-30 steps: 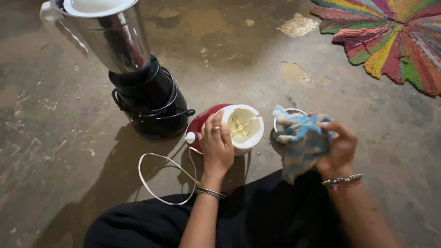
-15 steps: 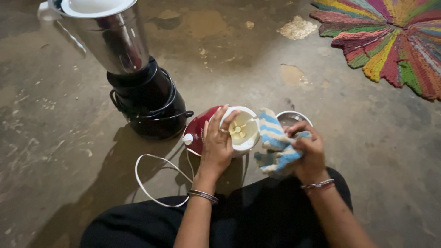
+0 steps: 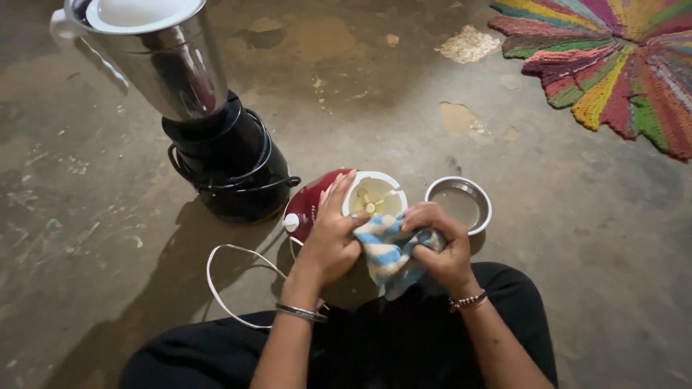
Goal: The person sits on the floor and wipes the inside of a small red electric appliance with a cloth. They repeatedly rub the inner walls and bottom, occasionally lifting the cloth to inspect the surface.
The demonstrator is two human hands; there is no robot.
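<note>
A red and white mixer base [image 3: 310, 205] lies tilted on the concrete floor, its white open end facing up with a yellowish coupler inside. My left hand [image 3: 331, 238] grips the base by its side and rim. My right hand [image 3: 440, 245] holds a blue and white striped cloth [image 3: 387, 252] bunched against the front rim of the base. A white power cord [image 3: 231, 288] loops on the floor from the base toward my lap.
A steel blender jar with a white lid [image 3: 155, 54] stands on black pots [image 3: 227, 169] at the left. A small steel bowl [image 3: 459, 202] sits just right of the base. A multicoloured woven mat [image 3: 613, 65] lies at the top right.
My right hand has brought the cloth leftward from over the steel bowl down to the rim of the mixer base. The bowl is now uncovered. My left hand stays on the base.
</note>
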